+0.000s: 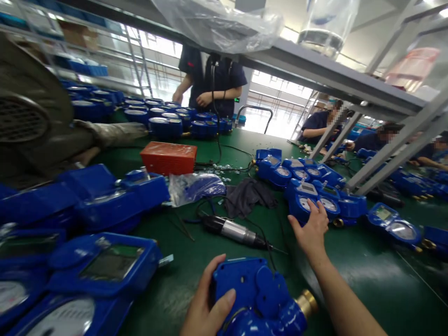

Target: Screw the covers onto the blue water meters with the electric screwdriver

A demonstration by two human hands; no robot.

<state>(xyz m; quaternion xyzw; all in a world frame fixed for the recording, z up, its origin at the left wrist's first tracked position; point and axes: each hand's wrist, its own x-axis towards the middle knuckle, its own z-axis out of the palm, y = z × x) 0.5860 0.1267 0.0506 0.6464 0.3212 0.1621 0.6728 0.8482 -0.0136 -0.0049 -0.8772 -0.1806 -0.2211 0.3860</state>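
The left hand [212, 305] grips an overturned water meter [257, 284] at the near side of the table [364, 266]. The right hand [312, 232], fingers apart, apparently reaches for clustered meters [308, 188], contact unclear; taking one would call for closing around its body.

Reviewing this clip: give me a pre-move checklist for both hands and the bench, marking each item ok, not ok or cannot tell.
1. Left hand grips the blue meter: ok.
2. Right hand touches the grouped meters: cannot tell; fingers overlap a dial in view.
3. Silver-and-black tool set down: ok, lying on the green bench.
4. Bench free of scraps: not ok; pale bits lie near the red box.
5. Held meter's brass fitting uncovered: ok.
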